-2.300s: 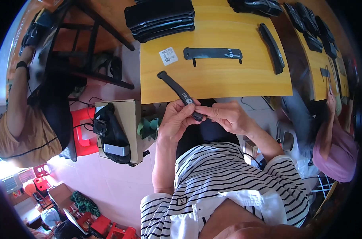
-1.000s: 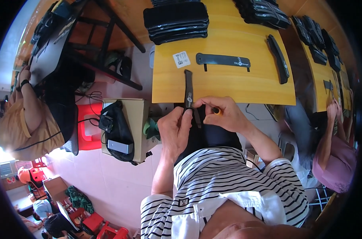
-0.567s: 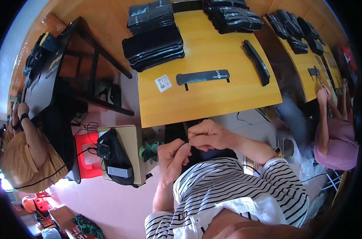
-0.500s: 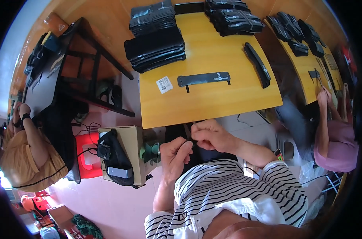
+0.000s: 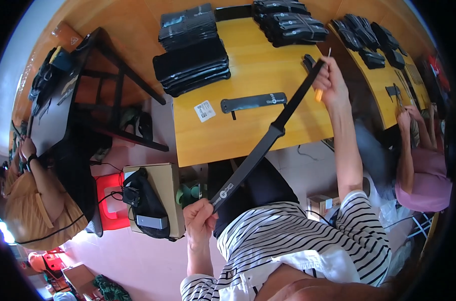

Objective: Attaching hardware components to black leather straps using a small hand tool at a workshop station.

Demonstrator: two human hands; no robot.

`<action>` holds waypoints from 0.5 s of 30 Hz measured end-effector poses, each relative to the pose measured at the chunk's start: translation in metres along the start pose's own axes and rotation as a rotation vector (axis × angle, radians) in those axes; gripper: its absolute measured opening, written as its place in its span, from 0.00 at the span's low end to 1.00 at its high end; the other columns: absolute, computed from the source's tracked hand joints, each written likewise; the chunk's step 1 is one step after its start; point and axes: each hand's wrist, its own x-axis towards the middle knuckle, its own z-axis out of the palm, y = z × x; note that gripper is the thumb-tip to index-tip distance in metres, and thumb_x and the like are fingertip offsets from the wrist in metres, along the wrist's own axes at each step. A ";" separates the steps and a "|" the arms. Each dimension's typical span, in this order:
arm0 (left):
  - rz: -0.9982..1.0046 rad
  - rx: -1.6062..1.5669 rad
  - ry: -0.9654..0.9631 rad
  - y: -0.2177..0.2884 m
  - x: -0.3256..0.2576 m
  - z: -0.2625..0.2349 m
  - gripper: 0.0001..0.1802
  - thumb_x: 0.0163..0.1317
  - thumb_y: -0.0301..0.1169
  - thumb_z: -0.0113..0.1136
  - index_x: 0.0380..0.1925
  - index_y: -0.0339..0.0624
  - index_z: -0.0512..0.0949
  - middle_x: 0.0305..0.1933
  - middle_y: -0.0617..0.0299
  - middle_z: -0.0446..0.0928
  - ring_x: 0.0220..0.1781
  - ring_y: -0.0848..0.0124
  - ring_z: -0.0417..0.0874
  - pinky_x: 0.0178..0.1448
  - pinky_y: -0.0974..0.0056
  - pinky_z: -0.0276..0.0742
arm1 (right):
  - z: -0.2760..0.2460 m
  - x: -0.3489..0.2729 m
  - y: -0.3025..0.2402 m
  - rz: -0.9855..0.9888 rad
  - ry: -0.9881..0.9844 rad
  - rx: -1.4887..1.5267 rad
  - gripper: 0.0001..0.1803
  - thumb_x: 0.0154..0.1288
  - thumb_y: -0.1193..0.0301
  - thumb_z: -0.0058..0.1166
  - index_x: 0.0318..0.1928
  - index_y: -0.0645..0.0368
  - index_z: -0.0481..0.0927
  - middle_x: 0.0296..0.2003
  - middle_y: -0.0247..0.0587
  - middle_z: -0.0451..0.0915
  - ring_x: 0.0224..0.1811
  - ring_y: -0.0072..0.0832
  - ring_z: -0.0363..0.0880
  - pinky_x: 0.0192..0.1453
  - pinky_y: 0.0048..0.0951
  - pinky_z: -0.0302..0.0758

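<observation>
Over the yellow wooden bench (image 5: pixel 258 125), the long black strap (image 5: pixel 263 148), bunched near the lap moments ago, is now stretched taut, left hand (image 5: pixel 200 218) and right hand (image 5: pixel 331 83) fingers clenched on its ends

The left hand (image 5: pixel 200 216) sits low and close to the body, fingers curled shut in a pinch, thumb pressed against the forefinger, its forearm rising bare from a striped sleeve. The right arm reaches far forward and up, almost straight at the elbow, bare from the sleeve on. The right hand (image 5: pixel 331 83) is closed in a fist at the end of it, knuckles turned outward
</observation>
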 end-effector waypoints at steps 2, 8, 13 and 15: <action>-0.012 -0.030 -0.135 -0.020 -0.008 -0.025 0.08 0.55 0.28 0.57 0.20 0.36 0.74 0.20 0.62 0.73 0.15 0.80 0.69 0.18 0.77 0.61 | 0.018 0.007 -0.002 -0.035 0.029 -0.033 0.16 0.58 0.70 0.53 0.17 0.50 0.62 0.10 0.24 0.57 0.06 0.14 0.47 0.09 0.16 0.45; 0.366 -0.335 0.115 -0.002 -0.034 -0.061 0.12 0.60 0.32 0.54 0.23 0.37 0.69 0.16 0.62 0.67 0.13 0.76 0.66 0.15 0.75 0.59 | -0.027 0.025 -0.105 -0.373 -0.156 -0.003 0.16 0.60 0.71 0.47 0.17 0.50 0.58 0.12 0.25 0.54 0.09 0.15 0.49 0.12 0.16 0.49; 0.349 -0.037 0.328 -0.001 0.015 -0.025 0.18 0.64 0.38 0.49 0.18 0.40 0.67 0.12 0.67 0.63 0.11 0.80 0.61 0.13 0.76 0.53 | 0.036 -0.022 -0.069 -0.516 -0.018 -0.487 0.17 0.61 0.67 0.48 0.17 0.51 0.60 0.11 0.26 0.59 0.09 0.15 0.51 0.12 0.17 0.48; 0.288 -0.015 0.386 -0.010 0.035 -0.019 0.17 0.64 0.39 0.50 0.20 0.40 0.69 0.14 0.68 0.63 0.13 0.81 0.62 0.16 0.76 0.56 | 0.046 -0.036 -0.058 -0.567 0.031 -0.762 0.16 0.61 0.66 0.48 0.18 0.52 0.62 0.11 0.26 0.60 0.09 0.14 0.52 0.13 0.17 0.49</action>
